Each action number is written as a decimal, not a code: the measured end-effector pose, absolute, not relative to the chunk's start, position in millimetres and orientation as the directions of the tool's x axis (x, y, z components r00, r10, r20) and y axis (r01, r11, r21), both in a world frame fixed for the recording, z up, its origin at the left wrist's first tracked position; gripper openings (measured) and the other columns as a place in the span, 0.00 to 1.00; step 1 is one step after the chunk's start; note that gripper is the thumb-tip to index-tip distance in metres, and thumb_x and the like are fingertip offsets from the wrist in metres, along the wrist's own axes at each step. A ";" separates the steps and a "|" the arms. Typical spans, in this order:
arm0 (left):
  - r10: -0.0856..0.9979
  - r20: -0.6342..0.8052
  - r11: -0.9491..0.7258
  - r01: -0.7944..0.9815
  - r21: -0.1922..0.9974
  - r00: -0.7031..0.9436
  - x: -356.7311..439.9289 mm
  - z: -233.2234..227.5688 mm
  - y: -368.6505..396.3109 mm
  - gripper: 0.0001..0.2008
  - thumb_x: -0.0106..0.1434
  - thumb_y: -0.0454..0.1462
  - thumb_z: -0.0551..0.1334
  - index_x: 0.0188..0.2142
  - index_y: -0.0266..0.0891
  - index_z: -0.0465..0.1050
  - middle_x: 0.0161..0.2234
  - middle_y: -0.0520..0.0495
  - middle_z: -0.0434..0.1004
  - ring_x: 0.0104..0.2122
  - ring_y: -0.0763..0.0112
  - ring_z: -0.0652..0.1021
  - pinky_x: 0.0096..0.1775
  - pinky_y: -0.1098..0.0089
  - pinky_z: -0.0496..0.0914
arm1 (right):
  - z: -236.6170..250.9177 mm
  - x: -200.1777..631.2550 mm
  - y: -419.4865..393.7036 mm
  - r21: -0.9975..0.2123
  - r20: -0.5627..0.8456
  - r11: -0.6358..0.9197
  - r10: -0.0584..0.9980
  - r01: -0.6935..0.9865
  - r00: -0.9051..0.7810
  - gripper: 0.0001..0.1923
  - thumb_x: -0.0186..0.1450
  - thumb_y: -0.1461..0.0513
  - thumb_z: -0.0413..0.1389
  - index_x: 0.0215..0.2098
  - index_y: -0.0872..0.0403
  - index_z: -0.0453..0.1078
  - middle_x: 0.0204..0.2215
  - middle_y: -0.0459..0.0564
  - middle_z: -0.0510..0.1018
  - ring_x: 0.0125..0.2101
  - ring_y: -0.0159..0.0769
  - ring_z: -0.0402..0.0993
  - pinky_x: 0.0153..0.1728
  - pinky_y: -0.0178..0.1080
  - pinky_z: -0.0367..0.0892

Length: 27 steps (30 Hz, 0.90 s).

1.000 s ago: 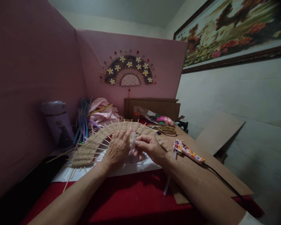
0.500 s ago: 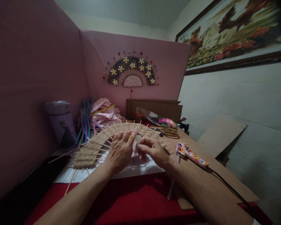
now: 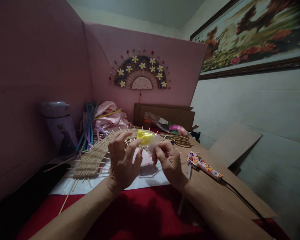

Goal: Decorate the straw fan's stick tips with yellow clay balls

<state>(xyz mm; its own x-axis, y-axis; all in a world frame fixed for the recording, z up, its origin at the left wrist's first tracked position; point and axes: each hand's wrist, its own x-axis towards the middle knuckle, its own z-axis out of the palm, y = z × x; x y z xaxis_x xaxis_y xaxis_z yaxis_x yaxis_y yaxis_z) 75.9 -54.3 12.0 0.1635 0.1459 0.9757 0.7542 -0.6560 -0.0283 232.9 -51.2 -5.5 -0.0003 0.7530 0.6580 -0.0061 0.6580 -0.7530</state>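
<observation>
Pinched between the thumb and fingers of my right hand (image 3: 168,161) is the end of a small clear plastic bag (image 3: 153,141). A soft-looking yellow piece (image 3: 144,137) fills the bag's left end; its exact kind I cannot make out. My left hand (image 3: 123,160) is open beside it, fingers spread, one fingertip very near or touching the bag. Below and behind both hands lies an arched woven fan frame (image 3: 90,163) of tan cord with thin sticks poking out. A pink dotted half-round piece (image 3: 143,157) shows under the arch, partly hidden by my hands.
On the right, a flower-patterned glue gun (image 3: 203,165) with a black cord rests on a brown board (image 3: 230,193). Gold-handled scissors (image 3: 181,140) lie behind. Pipe cleaners (image 3: 88,123), pink cloth (image 3: 111,115) and a lilac tumbler (image 3: 58,126) stand back left. A finished fan (image 3: 142,71) hangs ahead.
My left hand has opened and drawn back to the left. The bag has come up into view in my right hand, showing its yellow contents.
</observation>
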 end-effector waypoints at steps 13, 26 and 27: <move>0.530 0.803 -0.808 0.451 0.380 0.273 86.0 6.4 -58.0 0.04 0.64 0.36 0.55 0.35 0.38 0.66 0.29 0.49 0.70 0.30 0.71 0.71 0.34 0.67 0.68 | -4.6 235.9 -59.7 -0.385 0.815 0.796 0.530 0.467 -0.232 0.04 0.65 0.67 0.49 0.36 0.52 0.64 0.30 0.48 0.73 0.30 0.33 0.70 0.31 0.36 0.65; 0.500 0.828 -0.818 0.450 0.358 0.252 86.2 -1.9 -49.0 0.05 0.61 0.30 0.57 0.33 0.37 0.71 0.27 0.50 0.77 0.25 0.74 0.75 0.30 0.72 0.70 | -8.6 236.1 -55.3 -0.163 0.817 0.735 0.475 0.658 -0.328 0.05 0.67 0.67 0.46 0.36 0.54 0.62 0.29 0.50 0.73 0.29 0.35 0.70 0.32 0.37 0.66; 0.505 0.826 -0.813 0.460 0.358 0.250 86.1 -1.6 -49.2 0.05 0.60 0.30 0.57 0.32 0.37 0.71 0.26 0.50 0.77 0.24 0.75 0.75 0.29 0.72 0.69 | -8.7 236.0 -55.5 -0.144 0.817 0.733 0.467 0.665 -0.338 0.05 0.67 0.67 0.46 0.36 0.53 0.62 0.30 0.50 0.73 0.29 0.35 0.70 0.32 0.37 0.66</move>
